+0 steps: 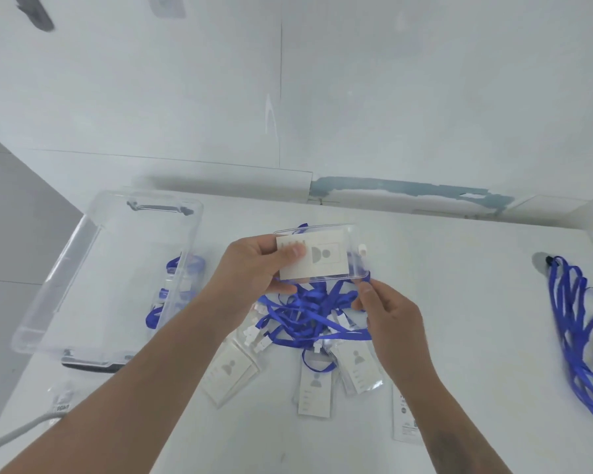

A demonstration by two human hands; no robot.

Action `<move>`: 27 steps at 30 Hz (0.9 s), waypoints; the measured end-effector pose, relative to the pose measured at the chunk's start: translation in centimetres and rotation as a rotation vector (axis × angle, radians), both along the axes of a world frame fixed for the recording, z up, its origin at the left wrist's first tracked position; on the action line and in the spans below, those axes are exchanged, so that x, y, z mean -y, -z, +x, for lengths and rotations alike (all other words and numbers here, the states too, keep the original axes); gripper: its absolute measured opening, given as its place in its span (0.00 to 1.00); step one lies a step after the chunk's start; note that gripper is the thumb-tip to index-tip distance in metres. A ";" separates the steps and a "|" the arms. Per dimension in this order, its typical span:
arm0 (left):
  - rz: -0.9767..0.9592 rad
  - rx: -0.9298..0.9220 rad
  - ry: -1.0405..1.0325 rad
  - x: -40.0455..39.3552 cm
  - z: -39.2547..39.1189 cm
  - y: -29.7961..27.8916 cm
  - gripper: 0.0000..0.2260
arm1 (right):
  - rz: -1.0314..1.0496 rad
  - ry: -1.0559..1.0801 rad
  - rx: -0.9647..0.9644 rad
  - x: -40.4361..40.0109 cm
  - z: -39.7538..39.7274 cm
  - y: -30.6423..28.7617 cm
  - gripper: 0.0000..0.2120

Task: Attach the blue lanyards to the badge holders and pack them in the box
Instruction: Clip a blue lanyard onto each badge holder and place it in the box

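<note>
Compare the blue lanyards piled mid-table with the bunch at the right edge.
The middle pile is a loose tangle with badge holders clipped on, below the hands. The right bunch lies as long gathered loops beside the table's edge; attachments there are too blurred to tell. Both are the same blue flat strap on the white table.
</note>
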State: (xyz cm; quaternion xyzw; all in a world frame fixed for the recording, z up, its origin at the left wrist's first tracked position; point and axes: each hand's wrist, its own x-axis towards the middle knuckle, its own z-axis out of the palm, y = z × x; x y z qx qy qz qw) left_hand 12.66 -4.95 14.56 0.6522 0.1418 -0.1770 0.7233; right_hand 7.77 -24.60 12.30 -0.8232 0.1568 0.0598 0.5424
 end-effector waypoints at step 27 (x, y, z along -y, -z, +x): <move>-0.162 -0.067 0.295 -0.8 -2.6 -2.1 0.09 | 0.077 -0.292 -0.168 0.7 2.9 -5.3 0.25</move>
